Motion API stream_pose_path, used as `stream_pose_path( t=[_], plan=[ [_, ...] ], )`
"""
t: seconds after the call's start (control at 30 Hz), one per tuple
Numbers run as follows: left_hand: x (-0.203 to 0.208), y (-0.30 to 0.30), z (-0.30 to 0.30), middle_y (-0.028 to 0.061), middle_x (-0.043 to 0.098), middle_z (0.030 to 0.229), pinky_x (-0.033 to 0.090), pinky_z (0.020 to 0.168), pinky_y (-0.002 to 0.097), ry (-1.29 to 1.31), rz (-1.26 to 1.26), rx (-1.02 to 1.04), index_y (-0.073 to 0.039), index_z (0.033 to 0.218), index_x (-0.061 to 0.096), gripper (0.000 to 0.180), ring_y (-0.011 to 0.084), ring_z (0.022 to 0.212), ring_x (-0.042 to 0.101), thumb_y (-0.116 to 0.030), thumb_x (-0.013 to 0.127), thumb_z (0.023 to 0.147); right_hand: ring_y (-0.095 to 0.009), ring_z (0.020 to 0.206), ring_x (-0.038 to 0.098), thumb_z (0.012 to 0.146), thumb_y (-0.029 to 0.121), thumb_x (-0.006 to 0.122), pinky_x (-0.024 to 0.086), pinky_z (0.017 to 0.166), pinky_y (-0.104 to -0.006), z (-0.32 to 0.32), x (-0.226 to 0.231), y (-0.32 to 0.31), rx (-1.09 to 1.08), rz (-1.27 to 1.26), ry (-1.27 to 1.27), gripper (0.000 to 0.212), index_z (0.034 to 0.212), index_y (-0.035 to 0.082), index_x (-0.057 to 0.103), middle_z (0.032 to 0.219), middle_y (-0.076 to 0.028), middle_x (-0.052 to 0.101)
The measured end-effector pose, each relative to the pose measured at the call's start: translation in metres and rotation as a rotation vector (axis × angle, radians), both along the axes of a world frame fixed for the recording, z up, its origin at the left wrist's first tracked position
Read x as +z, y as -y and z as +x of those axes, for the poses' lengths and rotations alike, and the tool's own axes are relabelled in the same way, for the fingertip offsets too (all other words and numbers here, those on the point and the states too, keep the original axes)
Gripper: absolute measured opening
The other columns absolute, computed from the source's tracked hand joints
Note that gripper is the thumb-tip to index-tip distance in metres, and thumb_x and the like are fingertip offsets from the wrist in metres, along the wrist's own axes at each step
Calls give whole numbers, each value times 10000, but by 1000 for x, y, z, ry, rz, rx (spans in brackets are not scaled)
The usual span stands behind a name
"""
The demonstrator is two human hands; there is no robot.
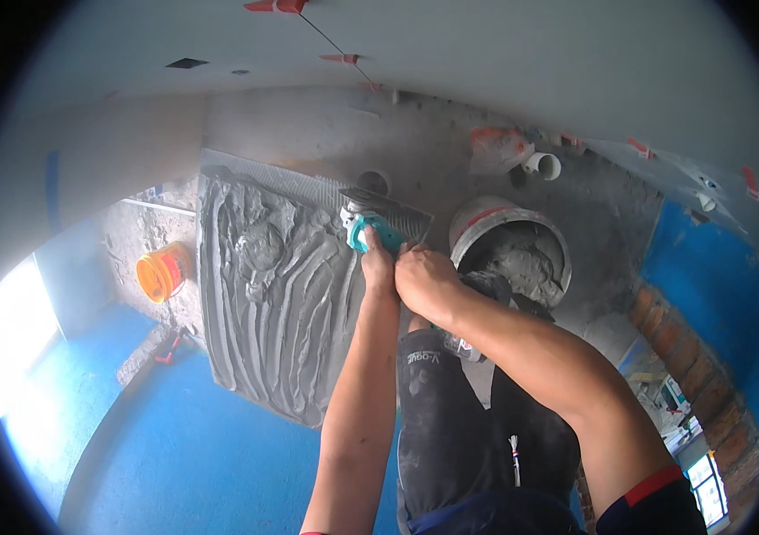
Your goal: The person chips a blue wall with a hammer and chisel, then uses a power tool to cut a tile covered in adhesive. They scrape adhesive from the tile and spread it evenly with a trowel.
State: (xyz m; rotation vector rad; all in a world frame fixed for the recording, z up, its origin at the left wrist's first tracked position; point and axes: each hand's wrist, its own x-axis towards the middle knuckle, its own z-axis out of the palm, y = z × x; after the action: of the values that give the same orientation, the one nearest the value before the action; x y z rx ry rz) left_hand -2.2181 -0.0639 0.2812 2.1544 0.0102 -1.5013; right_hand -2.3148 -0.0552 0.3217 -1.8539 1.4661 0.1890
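A large slab [229, 163] is spread with grey mortar [295, 294] in thick wavy ridges, with a finely ribbed bare strip along its far edge. My left hand [379, 263] is closed round the teal handle of a trowel [370, 230], whose mortar-smeared blade lies near the slab's far right corner. Right beside it, my right hand [426, 281] is curled shut at the slab's right side; what its fingers hold is hidden. Just right of my hands stands a pale bucket [560, 241] with grey mortar inside.
An orange bucket [162, 275] lies beyond the slab's left side. White pipe [543, 166] and a round opening [374, 183] sit at the far side. Red wedges [340, 58] stick out along tile joints. Blue-coated surface [210, 446] borders the slab; exposed brick [691, 366] shows at right.
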Motion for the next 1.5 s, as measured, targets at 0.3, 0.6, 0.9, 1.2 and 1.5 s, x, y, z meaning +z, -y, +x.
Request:
stream_pose_path(
  t=[0.3, 0.6, 0.9, 1.2, 1.5],
  plan=[
    [-9, -16, -8, 164, 633, 1156, 474, 903, 391, -19, -1, 4, 101, 1257, 549, 794, 257, 1002, 619, -629, 481, 952, -328, 879, 704, 855, 97, 525, 583, 729, -397, -12, 12, -4, -6, 55, -17, 266, 1047, -69, 602, 975, -241, 669],
    [-22, -18, -10, 215, 641, 1157, 465, 913, 388, 50, 5, -11, 161, 1220, 562, 911, 276, 1050, 616, -693, 415, 939, -323, 856, 708, 860, 108, 523, 586, 707, -385, -14, 13, -3, 16, 75, -38, 272, 1046, -76, 600, 974, -232, 669],
    [-8, -21, -15, 227, 634, 1171, 459, 927, 383, 59, 60, -86, 176, 1222, 552, 921, 283, 1043, 610, -691, 420, 941, -314, 817, 715, 845, 113, 553, 586, 683, -378, -24, 20, -7, 87, -10, -1, 292, 1052, -88, 594, 952, -245, 670],
    [-6, -27, -27, 233, 620, 1195, 456, 937, 389, -8, 67, -12, 177, 1250, 529, 935, 291, 1072, 602, -698, 415, 939, -289, 946, 697, 838, 143, 612, 596, 724, -349, -33, 23, -5, 85, 236, -65, 439, 1190, -110, 545, 1115, -265, 636],
    [3, -34, -40, 228, 616, 1197, 457, 942, 391, -72, 53, 19, 173, 1261, 518, 947, 292, 1075, 602, -709, 406, 936, -280, 914, 711, 873, 153, 563, 599, 700, -352, -43, 27, -14, 125, 156, -98, 403, 1185, -101, 539, 1060, -243, 653]
  ],
)
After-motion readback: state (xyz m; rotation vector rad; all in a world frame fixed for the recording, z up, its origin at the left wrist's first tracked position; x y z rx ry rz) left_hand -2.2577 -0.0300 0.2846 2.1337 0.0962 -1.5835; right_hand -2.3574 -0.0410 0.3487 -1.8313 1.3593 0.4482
